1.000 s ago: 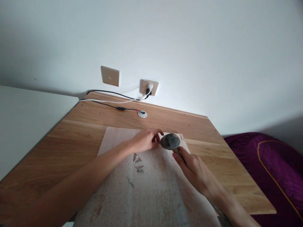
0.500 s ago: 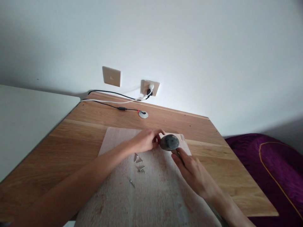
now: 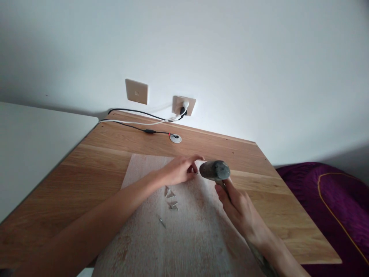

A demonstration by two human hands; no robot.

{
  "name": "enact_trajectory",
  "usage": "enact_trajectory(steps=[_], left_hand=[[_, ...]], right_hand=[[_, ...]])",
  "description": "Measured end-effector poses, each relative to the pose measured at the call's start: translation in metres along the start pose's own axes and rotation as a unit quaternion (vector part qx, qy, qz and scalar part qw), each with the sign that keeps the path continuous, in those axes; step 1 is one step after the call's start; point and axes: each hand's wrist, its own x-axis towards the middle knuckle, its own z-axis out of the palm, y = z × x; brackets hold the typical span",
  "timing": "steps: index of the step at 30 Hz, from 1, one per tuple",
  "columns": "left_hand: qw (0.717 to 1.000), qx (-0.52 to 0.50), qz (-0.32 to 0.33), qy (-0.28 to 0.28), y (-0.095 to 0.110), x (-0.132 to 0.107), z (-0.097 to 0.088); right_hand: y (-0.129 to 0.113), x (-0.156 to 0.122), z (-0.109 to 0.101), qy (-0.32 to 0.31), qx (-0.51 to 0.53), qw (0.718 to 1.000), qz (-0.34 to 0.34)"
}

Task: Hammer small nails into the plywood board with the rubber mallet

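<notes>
My left hand (image 3: 180,172) rests on a pale worn board (image 3: 184,227) and pinches a small nail at its fingertips, near the board's far end. My right hand (image 3: 238,206) is wrapped round the handle of a hammer (image 3: 215,170), whose dark grey head hangs just right of the left fingertips and a little above the board. Several loose nails (image 3: 170,198) lie on the board just behind my left hand, with one more (image 3: 162,222) nearer to me.
The board lies on a wooden desk (image 3: 95,154) against a white wall. Black and white cables (image 3: 138,125) run from a wall socket (image 3: 183,105) to a round cable grommet (image 3: 175,138). A purple cushion (image 3: 331,204) sits to the right, a white surface (image 3: 31,142) to the left.
The hammer head has swung up and to the right, away from my left fingertips, which it was touching before. My left hand has stayed in place.
</notes>
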Motion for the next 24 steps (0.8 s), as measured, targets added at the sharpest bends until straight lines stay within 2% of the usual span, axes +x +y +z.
enact_trajectory(steps=[3, 7, 11, 17, 24], left_hand=[[1.000, 0.001, -0.003, 0.004, 0.000, 0.000, 0.000], [1.000, -0.003, 0.004, 0.001, 0.001, -0.001, -0.001], [1.000, -0.006, -0.003, 0.005, 0.000, -0.001, 0.000], [1.000, -0.006, -0.004, 0.000, 0.000, -0.001, 0.000], [1.000, -0.009, -0.001, 0.000, 0.000, -0.001, -0.001]], right_hand=[[0.000, -0.001, 0.001, -0.028, -0.010, 1.000, -0.001], [-0.001, -0.002, 0.002, -0.011, -0.003, 1.000, -0.005], [-0.001, 0.002, 0.001, -0.036, -0.018, 0.999, 0.007], [-0.001, 0.003, -0.001, -0.034, -0.025, 0.999, 0.015], [0.001, -0.018, -0.006, -0.037, 0.011, 0.999, 0.034]])
